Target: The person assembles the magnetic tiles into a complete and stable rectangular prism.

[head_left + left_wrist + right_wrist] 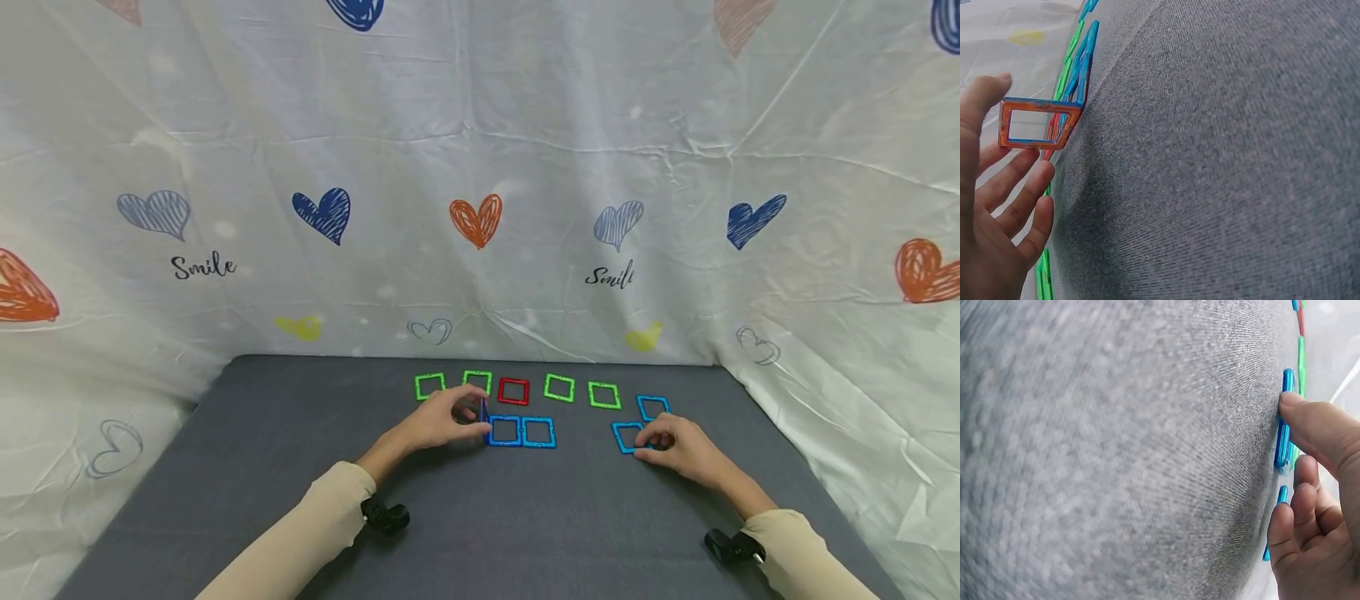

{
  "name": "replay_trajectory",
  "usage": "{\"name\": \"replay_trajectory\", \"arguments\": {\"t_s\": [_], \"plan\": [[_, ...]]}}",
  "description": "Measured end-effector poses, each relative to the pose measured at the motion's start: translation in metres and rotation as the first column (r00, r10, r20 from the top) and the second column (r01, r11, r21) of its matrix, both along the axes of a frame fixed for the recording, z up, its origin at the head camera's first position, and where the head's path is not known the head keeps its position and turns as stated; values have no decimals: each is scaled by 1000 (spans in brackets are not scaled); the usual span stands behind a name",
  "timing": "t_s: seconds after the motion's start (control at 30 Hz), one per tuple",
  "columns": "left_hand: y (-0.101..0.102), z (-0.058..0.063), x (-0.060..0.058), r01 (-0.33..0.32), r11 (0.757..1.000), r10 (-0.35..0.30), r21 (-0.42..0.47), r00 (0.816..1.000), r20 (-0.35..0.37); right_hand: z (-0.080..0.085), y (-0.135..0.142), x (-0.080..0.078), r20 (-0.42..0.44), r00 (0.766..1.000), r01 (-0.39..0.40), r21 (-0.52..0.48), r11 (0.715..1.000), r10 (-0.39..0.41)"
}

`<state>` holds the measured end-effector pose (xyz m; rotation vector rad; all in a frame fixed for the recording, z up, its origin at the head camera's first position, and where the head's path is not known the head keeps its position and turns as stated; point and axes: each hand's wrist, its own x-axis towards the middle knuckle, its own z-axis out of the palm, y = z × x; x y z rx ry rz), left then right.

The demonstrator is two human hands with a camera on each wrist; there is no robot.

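My left hand pinches a square magnetic tile between thumb and fingers. This open-frame tile stands on edge, its face orange and its top edge blue in the left wrist view. It meets the left side of a blue magnetic tile lying flat. Side by side with that one lies a second blue tile. Farther right, my right hand pinches another blue tile at its right side, thumb on the near edge. The fingers partly cover this tile. Just behind it lies one more blue tile.
A loose row of frame tiles crosses the back of the grey table: several green ones and a red one. Behind the table hangs a white curtain printed with hearts.
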<state>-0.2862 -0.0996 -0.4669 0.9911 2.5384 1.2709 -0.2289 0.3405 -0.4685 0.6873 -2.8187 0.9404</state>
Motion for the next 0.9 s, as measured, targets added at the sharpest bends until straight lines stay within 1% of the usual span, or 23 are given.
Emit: {"name": "replay_trajectory", "arguments": {"t_s": [0.13,0.43,0.6,0.7,0.9], "plan": [[0,0,1,3,1000,-3,9,1000,-12,2,-1,1,17,1000,-10,-6,1000,10],[1,-1,2,-6,1000,6,-7,1000,-27,2,-2,1,44,998,-36,-13,999,36],[1,1,4,-8,1000,8,1,1000,-6,3,-3,1,75,995,-70,-29,997,72],[1,2,4,-14,1000,14,10,1000,2,4,-4,1,67,994,-90,-31,995,92],[0,-2,3,-14,999,14,30,1000,-1,3,-5,1,39,993,-110,-48,993,112]]}}
